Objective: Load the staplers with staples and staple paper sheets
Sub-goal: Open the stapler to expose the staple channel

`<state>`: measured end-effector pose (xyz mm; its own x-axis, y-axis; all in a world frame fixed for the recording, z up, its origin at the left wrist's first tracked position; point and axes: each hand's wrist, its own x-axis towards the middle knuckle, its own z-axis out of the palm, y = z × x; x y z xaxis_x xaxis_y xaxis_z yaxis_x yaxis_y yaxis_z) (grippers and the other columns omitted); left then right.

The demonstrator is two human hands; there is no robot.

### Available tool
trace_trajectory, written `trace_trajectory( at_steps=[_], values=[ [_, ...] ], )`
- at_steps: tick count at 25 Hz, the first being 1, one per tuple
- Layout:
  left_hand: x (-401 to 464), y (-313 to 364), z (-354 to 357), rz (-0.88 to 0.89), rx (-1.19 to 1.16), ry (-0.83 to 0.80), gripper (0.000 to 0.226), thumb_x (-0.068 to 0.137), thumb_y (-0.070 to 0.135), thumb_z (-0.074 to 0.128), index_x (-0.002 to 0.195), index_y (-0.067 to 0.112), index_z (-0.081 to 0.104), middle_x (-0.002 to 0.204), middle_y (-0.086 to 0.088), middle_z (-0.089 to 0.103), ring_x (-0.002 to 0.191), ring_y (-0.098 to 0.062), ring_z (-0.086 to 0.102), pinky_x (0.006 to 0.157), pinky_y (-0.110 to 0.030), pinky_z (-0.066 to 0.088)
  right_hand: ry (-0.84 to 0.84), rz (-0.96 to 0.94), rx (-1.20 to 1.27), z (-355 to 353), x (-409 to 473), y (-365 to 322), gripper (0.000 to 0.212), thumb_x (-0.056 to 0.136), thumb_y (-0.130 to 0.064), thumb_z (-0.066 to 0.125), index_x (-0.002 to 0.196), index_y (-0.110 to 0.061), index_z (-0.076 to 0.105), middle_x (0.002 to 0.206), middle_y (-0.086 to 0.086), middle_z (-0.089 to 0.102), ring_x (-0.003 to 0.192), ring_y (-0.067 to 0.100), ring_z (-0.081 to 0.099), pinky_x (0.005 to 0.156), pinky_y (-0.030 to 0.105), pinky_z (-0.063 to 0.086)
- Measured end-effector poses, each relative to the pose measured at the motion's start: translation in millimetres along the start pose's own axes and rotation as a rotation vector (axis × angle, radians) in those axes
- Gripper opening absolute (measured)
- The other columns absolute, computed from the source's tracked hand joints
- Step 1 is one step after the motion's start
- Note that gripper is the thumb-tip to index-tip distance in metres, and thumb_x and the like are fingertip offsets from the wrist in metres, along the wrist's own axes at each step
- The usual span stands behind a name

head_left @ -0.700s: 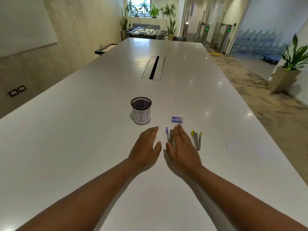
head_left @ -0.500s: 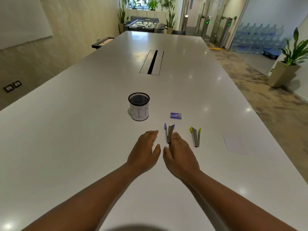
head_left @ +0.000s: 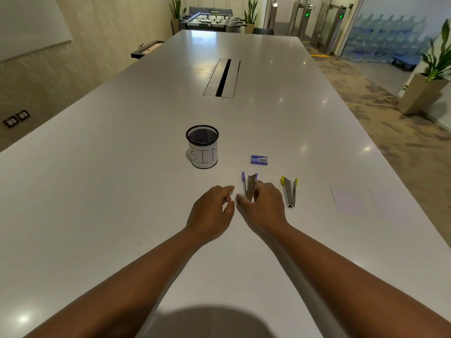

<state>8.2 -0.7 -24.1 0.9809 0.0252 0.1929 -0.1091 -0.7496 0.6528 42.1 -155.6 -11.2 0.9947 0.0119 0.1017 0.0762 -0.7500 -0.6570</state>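
Two metal staplers lie open on the white table (head_left: 122,191). The purple-tipped stapler (head_left: 249,185) is in the middle, and my right hand (head_left: 264,203) curls around its near end, thumb on one side and fingers on the other. My left hand (head_left: 212,208) rests just left of it, fingers loosely curled, holding nothing. The yellow-tipped stapler (head_left: 289,191) lies further right, untouched. A small blue staple box (head_left: 259,160) sits just beyond the purple stapler. White paper sheets (head_left: 353,200) lie flat at the right.
A black mesh cup (head_left: 202,147) with a white label reading "BIN" stands behind my left hand. A cable slot (head_left: 222,78) runs along the table's centre further back. The table's right edge drops to carpeted floor with a potted plant (head_left: 432,76).
Both hands went from lying flat to curling. My right hand's fingers closed around the purple stapler's near end. The view tilted down.
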Motion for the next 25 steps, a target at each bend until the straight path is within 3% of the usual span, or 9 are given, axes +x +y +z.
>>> trace_trajectory(
  at_steps=[3,7,11,14,17,22,25],
  values=[
    [1,1,-1,-0.009,0.011,-0.069,0.058,0.099,0.03,0.058,0.154,0.024,0.038,0.146,0.008,0.053,0.126,-0.012,0.058,0.099,-0.02,0.044,0.038,0.027,-0.001,8,6,-1,0.024,0.08,-0.042,0.065,0.074,-0.019,0.059,0.075,-0.003,0.057,0.077,0.02,0.055,0.065,0.03,0.039],
    [3,5,-1,-0.067,0.042,-0.118,0.064,0.103,0.038,0.051,0.16,0.024,0.025,0.162,0.005,0.038,0.142,-0.015,0.046,0.111,-0.029,0.039,0.075,0.021,0.034,6,2,0,0.016,0.077,-0.027,0.065,0.067,-0.015,0.062,0.062,-0.004,0.056,0.063,0.017,0.054,0.052,0.029,0.037],
    [19,22,1,-0.288,-0.138,-0.038,0.063,0.103,0.056,0.038,0.157,0.025,0.031,0.157,0.004,0.046,0.139,-0.018,0.049,0.107,-0.035,0.039,0.094,-0.024,0.144,2,-5,2,0.02,0.08,-0.029,0.066,0.07,-0.014,0.06,0.065,-0.002,0.058,0.063,0.018,0.054,0.056,0.035,0.041],
    [34,33,9,-0.385,-0.3,0.055,0.06,0.103,0.054,0.04,0.155,0.023,0.037,0.15,0.004,0.053,0.134,-0.017,0.052,0.101,-0.032,0.037,0.12,-0.028,0.275,0,-6,5,0.014,0.084,-0.021,0.065,0.076,-0.011,0.059,0.067,-0.002,0.058,0.062,0.018,0.053,0.058,0.036,0.044],
    [34,30,16,-0.344,-0.305,0.135,0.048,0.105,0.048,0.039,0.147,0.025,0.048,0.143,0.003,0.056,0.126,-0.018,0.056,0.096,-0.029,0.04,0.089,-0.073,0.336,-2,-8,3,0.01,0.088,-0.016,0.064,0.08,-0.013,0.06,0.067,-0.004,0.058,0.06,0.011,0.05,0.057,0.025,0.041],
    [31,27,21,-0.265,-0.351,0.155,0.027,0.107,0.043,0.034,0.11,0.029,0.057,0.107,0.009,0.066,0.096,-0.013,0.064,0.074,-0.027,0.047,0.064,-0.149,0.362,-1,-11,4,0.004,0.087,-0.013,0.065,0.087,-0.013,0.061,0.069,-0.005,0.059,0.058,0.008,0.049,0.054,0.016,0.039],
    [27,22,23,-0.143,-0.429,0.124,0.026,0.102,0.04,0.037,0.115,0.03,0.058,0.113,0.008,0.064,0.101,-0.007,0.062,0.082,-0.029,0.052,0.007,-0.162,0.39,1,-10,4,0.015,0.094,-0.024,0.062,0.109,-0.019,0.062,0.064,-0.009,0.06,0.057,0.004,0.056,0.054,0.016,0.042]
  ],
)
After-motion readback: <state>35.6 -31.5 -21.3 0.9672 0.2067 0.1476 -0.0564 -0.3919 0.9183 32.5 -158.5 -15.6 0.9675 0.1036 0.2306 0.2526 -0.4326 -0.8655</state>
